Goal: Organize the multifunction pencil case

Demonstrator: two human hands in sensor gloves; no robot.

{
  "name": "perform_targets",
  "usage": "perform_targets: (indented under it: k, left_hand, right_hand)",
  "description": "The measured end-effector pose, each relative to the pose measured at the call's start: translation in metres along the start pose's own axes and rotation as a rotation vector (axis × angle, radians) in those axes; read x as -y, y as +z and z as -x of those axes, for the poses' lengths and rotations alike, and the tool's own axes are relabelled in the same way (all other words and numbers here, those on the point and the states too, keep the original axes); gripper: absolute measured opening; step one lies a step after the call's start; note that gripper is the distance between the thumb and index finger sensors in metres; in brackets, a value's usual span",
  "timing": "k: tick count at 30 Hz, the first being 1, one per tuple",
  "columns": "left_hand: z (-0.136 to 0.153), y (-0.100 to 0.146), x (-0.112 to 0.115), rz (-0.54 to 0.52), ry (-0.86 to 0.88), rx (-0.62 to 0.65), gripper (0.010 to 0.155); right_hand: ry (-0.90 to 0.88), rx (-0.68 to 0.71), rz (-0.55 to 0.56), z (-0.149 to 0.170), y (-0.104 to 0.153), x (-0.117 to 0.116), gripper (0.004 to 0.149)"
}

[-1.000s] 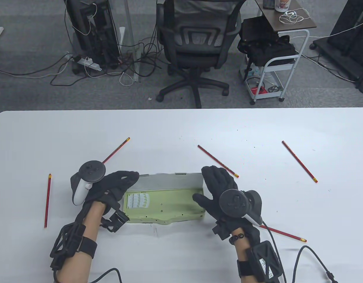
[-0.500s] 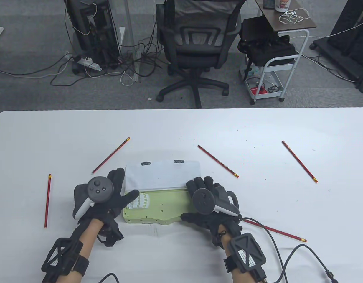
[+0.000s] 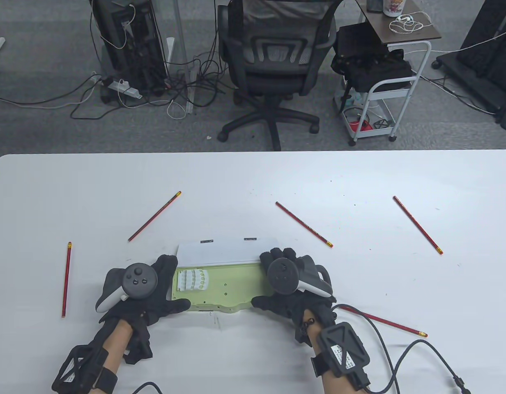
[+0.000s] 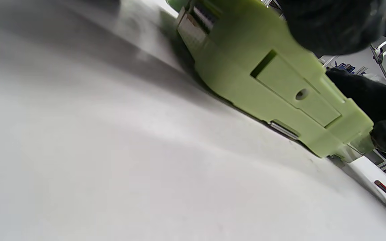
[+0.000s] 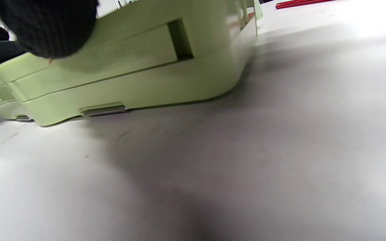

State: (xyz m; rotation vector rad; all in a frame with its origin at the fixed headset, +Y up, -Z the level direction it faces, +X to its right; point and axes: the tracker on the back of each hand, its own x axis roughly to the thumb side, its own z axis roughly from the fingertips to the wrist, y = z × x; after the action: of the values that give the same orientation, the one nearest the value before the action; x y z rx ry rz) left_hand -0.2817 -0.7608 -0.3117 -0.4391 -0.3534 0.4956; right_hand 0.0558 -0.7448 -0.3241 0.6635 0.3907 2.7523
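Observation:
A light green pencil case [image 3: 224, 287] lies open on the white table [image 3: 253, 180], its white lid [image 3: 220, 252] folded back. White pencil clips [image 3: 193, 281] sit in its left part. My left hand [image 3: 154, 293] grips the case's left end, thumb on the front edge. My right hand [image 3: 290, 287] grips the right end, thumb on the front edge. The case's green side shows in the left wrist view [image 4: 273, 80] and the right wrist view [image 5: 139, 77]. Several red pencils lie around: one [image 3: 154, 216], another [image 3: 304, 224], a third [image 3: 417, 225].
A red pencil [image 3: 66, 279] lies at the far left and one [image 3: 386, 322] lies by my right wrist, near its cable [image 3: 401, 361]. An office chair [image 3: 273, 61] and a white cart [image 3: 380, 98] stand beyond the table's far edge.
The lid has gone from upright to folded back flat. Both hands have moved from the lid down to the case's two ends.

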Motion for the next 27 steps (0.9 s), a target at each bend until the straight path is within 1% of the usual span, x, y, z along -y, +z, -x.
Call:
perform_targets:
  k: [2,4,6,8,9,10,12,13,15,17,19,20,27]
  left_hand:
    - [0.000,0.000,0.001,0.002,-0.008,-0.007,0.114]
    - [-0.001,0.000,0.002,0.000,-0.024,-0.014,0.114]
    - [-0.001,0.000,0.002,-0.001,-0.032,-0.016,0.114]
    - [-0.001,0.000,0.002,-0.004,-0.034,-0.018,0.114]
    - [-0.001,-0.001,0.002,-0.005,-0.036,-0.018,0.114]
    - [-0.001,-0.001,0.002,-0.004,-0.040,-0.019,0.114]
    - [-0.001,-0.001,0.002,-0.004,-0.041,-0.023,0.113]
    - [-0.002,-0.001,0.002,0.001,-0.052,-0.036,0.113]
    - [-0.003,-0.001,0.001,0.020,-0.065,-0.045,0.113]
    - [-0.003,-0.001,0.001,0.025,-0.064,-0.052,0.112]
    - [-0.003,-0.001,0.001,0.027,-0.061,-0.053,0.112]
    - [-0.003,-0.001,0.001,0.027,-0.060,-0.053,0.112]
    - [-0.003,-0.001,0.001,0.022,-0.059,-0.053,0.112]
  right_hand:
    - [0.019,0.007,0.010,-0.002,0.003,0.002,0.103]
    - [0.029,-0.003,0.048,-0.002,0.011,0.011,0.101]
    - [0.023,-0.021,0.115,-0.002,0.020,0.021,0.098]
    - [0.042,-0.061,0.198,0.001,0.030,0.032,0.091]
    - [0.078,-0.079,0.219,0.004,0.035,0.037,0.088]
    - [0.155,-0.120,0.221,0.009,0.045,0.045,0.082]
    - [0.241,-0.184,0.228,0.019,0.057,0.053,0.073]
    - [0.290,-0.235,0.229,0.028,0.067,0.059,0.068]
    - [0.329,-0.320,0.213,0.045,0.085,0.066,0.065]
    - [0.351,-0.377,0.200,0.061,0.099,0.068,0.063]
    - [0.385,-0.429,0.140,0.077,0.113,0.064,0.062]
    - [0.415,-0.454,0.089,0.085,0.120,0.061,0.061]
    - [0.492,-0.555,-0.083,0.118,0.143,0.043,0.059]
